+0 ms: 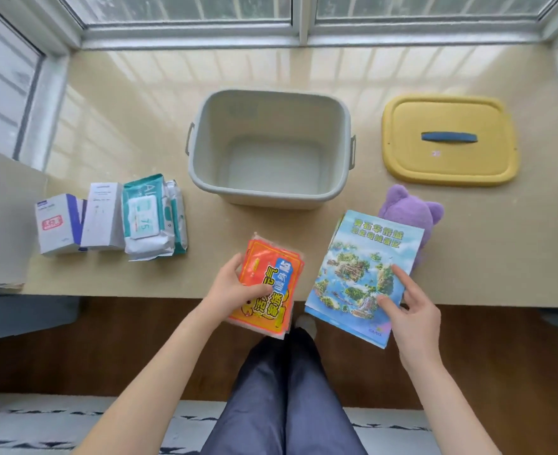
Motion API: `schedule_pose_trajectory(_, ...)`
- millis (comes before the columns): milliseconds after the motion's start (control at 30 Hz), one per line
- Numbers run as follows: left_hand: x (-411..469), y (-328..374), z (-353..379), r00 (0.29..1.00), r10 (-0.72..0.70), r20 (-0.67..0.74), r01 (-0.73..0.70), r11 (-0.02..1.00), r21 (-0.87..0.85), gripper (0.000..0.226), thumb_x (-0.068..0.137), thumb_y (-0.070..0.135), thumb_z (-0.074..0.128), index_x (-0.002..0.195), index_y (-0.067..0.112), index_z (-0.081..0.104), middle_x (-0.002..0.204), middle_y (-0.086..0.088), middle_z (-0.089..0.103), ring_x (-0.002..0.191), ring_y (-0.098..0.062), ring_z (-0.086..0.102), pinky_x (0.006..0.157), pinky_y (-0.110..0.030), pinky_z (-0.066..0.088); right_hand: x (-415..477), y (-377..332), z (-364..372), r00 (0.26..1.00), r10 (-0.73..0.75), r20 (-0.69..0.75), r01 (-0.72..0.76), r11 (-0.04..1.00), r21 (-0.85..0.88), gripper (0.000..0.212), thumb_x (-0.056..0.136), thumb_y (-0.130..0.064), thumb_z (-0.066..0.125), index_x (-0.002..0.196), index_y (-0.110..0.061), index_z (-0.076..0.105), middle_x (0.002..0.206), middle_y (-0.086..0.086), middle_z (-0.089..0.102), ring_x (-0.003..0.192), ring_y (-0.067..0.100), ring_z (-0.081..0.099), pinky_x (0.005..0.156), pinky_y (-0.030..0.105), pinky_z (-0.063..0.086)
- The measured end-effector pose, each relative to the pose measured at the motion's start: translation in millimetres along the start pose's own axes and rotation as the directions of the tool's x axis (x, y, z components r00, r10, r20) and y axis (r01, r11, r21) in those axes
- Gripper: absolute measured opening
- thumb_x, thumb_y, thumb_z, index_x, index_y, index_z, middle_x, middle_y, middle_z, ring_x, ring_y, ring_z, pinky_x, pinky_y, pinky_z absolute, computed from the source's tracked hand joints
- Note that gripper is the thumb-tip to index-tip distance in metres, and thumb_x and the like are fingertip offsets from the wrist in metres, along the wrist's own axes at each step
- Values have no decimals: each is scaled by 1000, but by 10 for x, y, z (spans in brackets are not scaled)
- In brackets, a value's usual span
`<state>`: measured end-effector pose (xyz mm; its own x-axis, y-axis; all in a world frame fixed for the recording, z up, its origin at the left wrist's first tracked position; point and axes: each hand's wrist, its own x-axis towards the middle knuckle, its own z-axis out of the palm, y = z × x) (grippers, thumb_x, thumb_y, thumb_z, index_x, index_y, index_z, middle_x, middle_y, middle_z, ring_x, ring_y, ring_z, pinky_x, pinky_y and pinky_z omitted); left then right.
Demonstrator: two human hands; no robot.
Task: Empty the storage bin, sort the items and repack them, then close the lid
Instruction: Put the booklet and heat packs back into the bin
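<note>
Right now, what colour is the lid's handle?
Blue, on the yellow lid; the handle shows best in the head view.

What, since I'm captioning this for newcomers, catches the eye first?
The empty grey bin sits in the middle, its yellow lid lying off to the right. Nearer, the left hand grips bright orange packets while the right hand touches a blue picture booklet.

L hand [238, 287], bare forearm extended fwd, grips a stack of flat orange plastic packets [280, 277], thumb across its face, fingers curled round its left edge. R hand [408, 310]: straight index finger and thumb rest on a blue illustrated paper booklet [362, 257]; other fingers tucked, grip unclear.
</note>
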<state>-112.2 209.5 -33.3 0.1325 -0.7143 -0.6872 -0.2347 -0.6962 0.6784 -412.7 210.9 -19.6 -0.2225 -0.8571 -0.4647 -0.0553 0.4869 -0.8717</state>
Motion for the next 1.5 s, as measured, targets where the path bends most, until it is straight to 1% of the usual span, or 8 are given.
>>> schedule_pose_trajectory(233, -947, 793, -370, 982, 20, -190, -92, 920, -382, 65, 58, 25, 89, 115, 24, 57, 101, -3, 74, 87, -21, 73, 78, -43, 59, -243, -1009, -89, 990, -103, 99, 81, 977, 199, 56, 84, 12, 64, 127, -24, 62, 115, -15, 70, 111, 9, 65, 90, 30, 55)
schedule_pose_trajectory(367, -1099, 1173, -612, 965, 44, -257, -164, 870, -464, 66, 56, 31, 84, 116, 24, 56, 101, -3, 74, 85, -20, 73, 72, -39, 59, -132, -1447, 90, 973, -179, 145, 151, 971, 185, 54, 83, 10, 66, 124, -25, 64, 109, -21, 70, 108, 14, 67, 86, 38, 57)
schedule_pose_trajectory(600, -766, 1587, -1204, 948, 77, -308, -228, 839, -494, 79, 51, 29, 93, 121, 21, 56, 103, -7, 74, 88, -29, 73, 80, -50, 58, 242, -1902, 608, 941, -273, 202, 243, 957, 158, 56, 84, 11, 65, 127, -25, 62, 115, -14, 68, 101, 1, 67, 77, 17, 55)
schedule_pose_trajectory(667, -558, 1623, -1406, 940, 81, -331, -245, 835, -492, 73, 56, 22, 91, 121, 17, 57, 104, -9, 73, 89, -29, 72, 78, -47, 59, 382, -1927, 805, 941, -268, 209, 241, 960, 146, 57, 83, 11, 65, 127, -26, 63, 118, -12, 68, 105, 4, 66, 83, 25, 56)
schedule_pose_trajectory(800, -64, 1635, -1763, 947, 74, -312, -226, 845, -484, 53, 71, 11, 82, 118, 14, 58, 102, -10, 74, 84, -27, 73, 67, -37, 60, 626, -1891, 1254, 954, -226, 196, 203, 970, 130, 57, 83, 16, 62, 127, -20, 60, 115, -12, 65, 93, -11, 64, 72, 10, 51)
schedule_pose_trajectory(1167, 1151, 1193, -2186, 987, -19, -161, -55, 892, -448, 50, 71, 14, 83, 115, 17, 60, 98, -7, 75, 84, -27, 73, 72, -40, 59, 1391, -1368, 2229, 977, -70, 203, 76, 997, -23, 57, 83, 15, 62, 128, -22, 60, 119, -7, 65, 104, -3, 63, 81, 15, 53)
schedule_pose_trajectory(1267, 1357, 1034, -2163, 987, -69, -146, -8, 880, -475, 57, 62, 21, 86, 112, 20, 60, 103, -9, 74, 88, -29, 72, 80, -47, 58, 1588, -1245, 2394, 970, -66, 234, 87, 993, -80, 55, 83, 12, 63, 129, -19, 61, 123, -17, 60, 105, -18, 56, 84, 7, 46)
schedule_pose_trajectory(1500, 1685, 743, -2152, 980, -104, -170, 4, 862, -506, 71, 57, 28, 85, 122, 20, 56, 105, -7, 73, 90, -28, 72, 81, -49, 58, 2110, -858, 2693, 941, -59, 333, 108, 986, -130, 57, 82, 12, 62, 120, -30, 65, 129, -11, 62, 120, 7, 57, 95, 28, 52)
